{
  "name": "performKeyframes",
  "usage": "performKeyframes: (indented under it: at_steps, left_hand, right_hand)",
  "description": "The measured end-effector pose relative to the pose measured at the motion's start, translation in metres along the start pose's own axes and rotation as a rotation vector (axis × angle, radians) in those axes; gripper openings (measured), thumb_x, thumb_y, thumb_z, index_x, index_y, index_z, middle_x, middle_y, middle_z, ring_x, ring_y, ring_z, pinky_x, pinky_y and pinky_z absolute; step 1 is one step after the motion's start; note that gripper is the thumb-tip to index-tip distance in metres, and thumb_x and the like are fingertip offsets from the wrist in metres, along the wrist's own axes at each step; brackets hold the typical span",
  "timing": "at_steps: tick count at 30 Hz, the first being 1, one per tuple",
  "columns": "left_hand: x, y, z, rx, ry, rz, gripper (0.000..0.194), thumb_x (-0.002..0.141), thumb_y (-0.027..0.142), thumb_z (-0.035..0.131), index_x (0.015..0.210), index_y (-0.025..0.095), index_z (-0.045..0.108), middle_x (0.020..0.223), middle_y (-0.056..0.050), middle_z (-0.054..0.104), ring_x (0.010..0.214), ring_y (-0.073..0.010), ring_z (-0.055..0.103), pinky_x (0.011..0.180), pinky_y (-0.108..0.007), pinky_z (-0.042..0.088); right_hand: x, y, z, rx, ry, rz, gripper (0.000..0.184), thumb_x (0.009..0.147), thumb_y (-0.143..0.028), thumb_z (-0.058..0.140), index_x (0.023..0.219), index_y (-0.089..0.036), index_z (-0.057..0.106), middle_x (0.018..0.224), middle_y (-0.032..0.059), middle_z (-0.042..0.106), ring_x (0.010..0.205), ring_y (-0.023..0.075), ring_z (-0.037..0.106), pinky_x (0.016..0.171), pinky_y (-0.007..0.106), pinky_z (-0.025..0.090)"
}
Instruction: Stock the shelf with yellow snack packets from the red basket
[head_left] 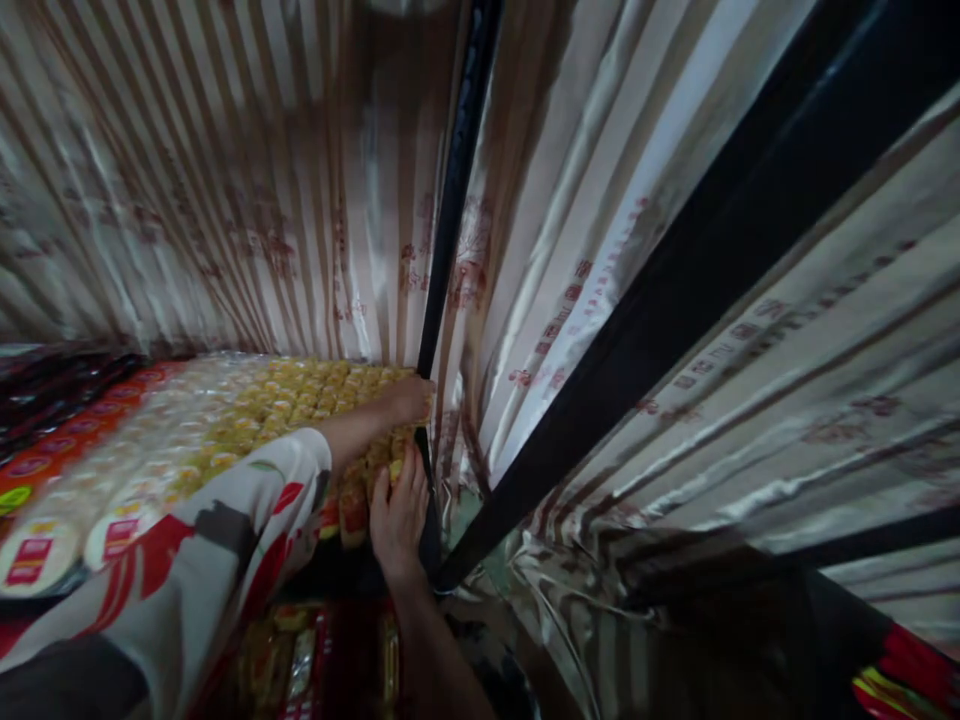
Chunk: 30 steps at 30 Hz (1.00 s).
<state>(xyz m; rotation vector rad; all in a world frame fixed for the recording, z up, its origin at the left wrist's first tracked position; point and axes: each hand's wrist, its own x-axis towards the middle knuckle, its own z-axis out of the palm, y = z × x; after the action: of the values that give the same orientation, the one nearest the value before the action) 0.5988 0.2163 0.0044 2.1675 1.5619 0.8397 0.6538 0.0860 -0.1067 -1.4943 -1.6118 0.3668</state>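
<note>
1. The yellow packets (322, 385) stand in tight rows, beside clear-wrapped white packs (124, 525).
2. The left hand (409, 400) is at the rows' right end, near a dark post (454, 200) (blur hides whether it grips anything).
3. The right hand (401, 508), just below, lies with fingers extended over the nearest packets, clasping nothing visible.
4. Pleated curtains (300, 200) hang behind.

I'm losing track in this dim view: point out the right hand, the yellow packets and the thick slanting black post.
Right hand (400, 512): head view, back of the hand.
Yellow packets (300, 392): head view, tops in the rows.
Thick black post (630, 350): head view, partway along its length.
</note>
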Motion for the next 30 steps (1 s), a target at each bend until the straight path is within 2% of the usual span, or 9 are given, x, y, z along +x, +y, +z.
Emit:
performKeyframes:
  at_steps: [3,8,11,14,16,19,26,30]
  left_hand:
    - [0.001,-0.001,-0.001,0.107,-0.119,0.006,0.018,0.063,-0.003,0.056,0.071,0.009,0.068,0.061,-0.003,0.062,0.064,-0.0129,0.055,0.064,-0.024,0.039]
    - [0.004,0.005,0.006,0.228,-0.192,-0.022,0.019,0.066,-0.005,0.053,0.062,0.009,0.064,0.068,-0.008,0.065,0.074,-0.0171,0.06,0.069,-0.026,0.039]
    - [0.001,0.012,0.013,0.277,-0.201,-0.047,0.018,0.074,0.0,0.051,0.066,0.008,0.065,0.074,-0.013,0.066,0.079,-0.0202,0.062,0.069,-0.028,0.04]
    - [-0.002,0.017,0.017,0.322,-0.2,-0.062,0.024,0.083,0.005,0.042,0.085,0.004,0.066,0.085,-0.018,0.066,0.085,-0.0235,0.063,0.07,-0.03,0.041]
    - [-0.004,0.019,0.018,0.348,-0.19,-0.077,0.029,0.085,0.004,0.037,0.096,0.002,0.064,0.1,-0.021,0.062,0.089,-0.0244,0.062,0.071,-0.031,0.042]
    - [-0.005,0.02,0.019,0.372,-0.18,-0.107,0.031,0.085,0.003,0.035,0.101,0.004,0.062,0.116,-0.022,0.053,0.095,-0.0239,0.061,0.075,-0.031,0.044]
    - [-0.003,0.016,0.024,0.398,-0.182,-0.222,0.028,0.089,0.013,0.038,0.111,0.006,0.054,0.116,-0.02,0.052,0.102,-0.0253,0.059,0.081,-0.035,0.046]
    - [-0.003,0.016,0.022,0.396,-0.178,-0.263,0.029,0.089,0.018,0.039,0.112,0.008,0.054,0.114,-0.019,0.055,0.101,-0.0259,0.059,0.079,-0.036,0.047]
  right_hand:
    - [0.0,0.001,0.0,-0.005,-0.005,-0.019,0.051,0.093,-0.032,0.031,0.14,-0.011,0.032,0.141,0.0185,0.039,0.129,0.0278,0.037,0.101,0.046,0.034]
    - [-0.001,0.005,0.002,-0.027,-0.012,-0.008,0.051,0.093,-0.032,0.03,0.138,-0.008,0.034,0.14,0.02,0.039,0.13,0.028,0.036,0.102,0.047,0.034]
    - [-0.003,0.008,0.005,-0.04,-0.019,-0.011,0.053,0.094,-0.035,0.029,0.139,-0.007,0.033,0.14,0.021,0.039,0.132,0.0291,0.032,0.101,0.049,0.034]
    - [-0.003,0.01,0.008,-0.059,-0.008,-0.023,0.054,0.094,-0.037,0.028,0.139,-0.006,0.033,0.139,0.0226,0.04,0.133,0.0301,0.032,0.101,0.05,0.034]
    - [-0.002,0.01,0.009,-0.068,-0.002,-0.024,0.054,0.094,-0.037,0.027,0.138,-0.005,0.035,0.138,0.0236,0.041,0.132,0.0304,0.033,0.101,0.05,0.034]
    - [-0.001,0.009,0.008,-0.082,-0.016,-0.017,0.055,0.094,-0.037,0.027,0.138,-0.005,0.036,0.138,0.0231,0.041,0.131,0.0302,0.034,0.101,0.049,0.034]
    - [-0.001,0.013,0.009,-0.078,0.003,-0.022,0.057,0.094,-0.04,0.027,0.139,-0.006,0.034,0.14,0.0206,0.04,0.131,0.0289,0.034,0.103,0.047,0.032]
    - [-0.002,0.014,0.011,-0.05,0.025,-0.028,0.057,0.094,-0.041,0.027,0.139,-0.007,0.034,0.139,0.0212,0.041,0.131,0.0285,0.035,0.102,0.047,0.034]
